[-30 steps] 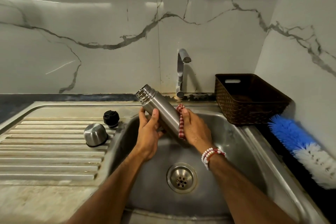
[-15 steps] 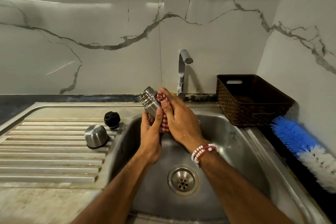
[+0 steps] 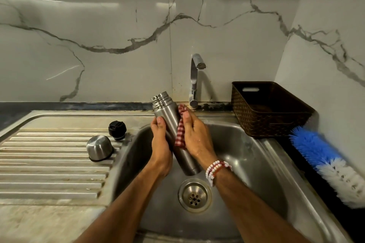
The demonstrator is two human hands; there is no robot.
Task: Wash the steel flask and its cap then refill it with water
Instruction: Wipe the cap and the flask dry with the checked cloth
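Draining board (image 3: 49, 163), left of the sink: steel cap (image 3: 99, 148) mouth down near its right edge, and black stopper (image 3: 117, 130) just behind it, the two apart. Sink basin (image 3: 246, 154), centre: steel flask (image 3: 167, 112) held over it, tilted, open mouth up and toward the far left, base low above the drain (image 3: 194, 195). Left hand (image 3: 161, 144): grip clamped on the flask's left side, thumb across the body. Checked cloth (image 3: 180, 134), red and white: laid against the flask's right side. Right hand (image 3: 197, 140): grip closed on the cloth, pressing it to the flask. Beaded bracelet (image 3: 216, 170) at the wrist. Tap (image 3: 194, 79): far edge, behind the flask. Brown basket (image 3: 270, 108): far right corner. Bottle brush (image 3: 325, 162), blue and white bristles: lying along the right edge.
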